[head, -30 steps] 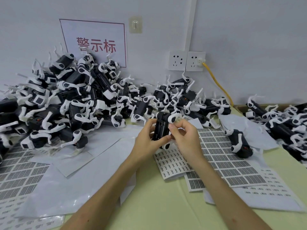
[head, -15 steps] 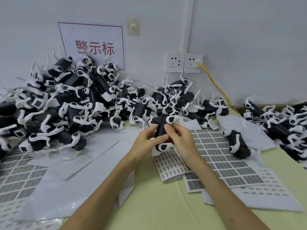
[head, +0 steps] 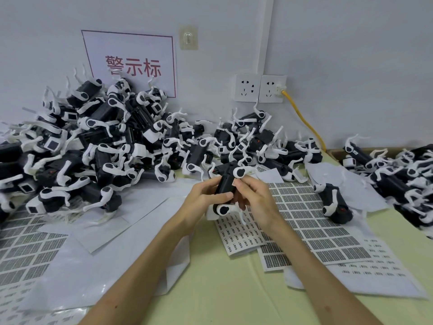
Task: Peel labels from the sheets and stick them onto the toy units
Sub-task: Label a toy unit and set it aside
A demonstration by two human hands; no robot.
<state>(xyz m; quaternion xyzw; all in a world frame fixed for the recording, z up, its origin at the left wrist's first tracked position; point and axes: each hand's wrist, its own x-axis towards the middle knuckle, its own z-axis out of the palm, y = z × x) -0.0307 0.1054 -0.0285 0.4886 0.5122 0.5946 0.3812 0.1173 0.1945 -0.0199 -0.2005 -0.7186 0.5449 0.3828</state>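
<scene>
Pale green tabletop (head: pixel 222 289) under a white wall with two sockets (head: pixel 246 88). One toy unit (head: pixel 225 184) is held upright over three overlapping label sheets (head: pixel 311 226). The left hand (head: pixel 201 202) has its fingers wrapped round the unit and the right hand (head: pixel 255 200) pinches its side. One lone unit (head: pixel 335 204) lies to the right. The grip is unchanged from half a second ago.

A white sign (head: pixel 131 64) with red characters hangs on the grey wall (head: pixel 351 55), a clear hook (head: pixel 188 38) just right of it. Lower are two sockets (head: pixel 248 88). A yellow cable (head: pixel 304 120) leaves the right one, running down towards the pale green tabletop (head: pixel 234 289).
</scene>
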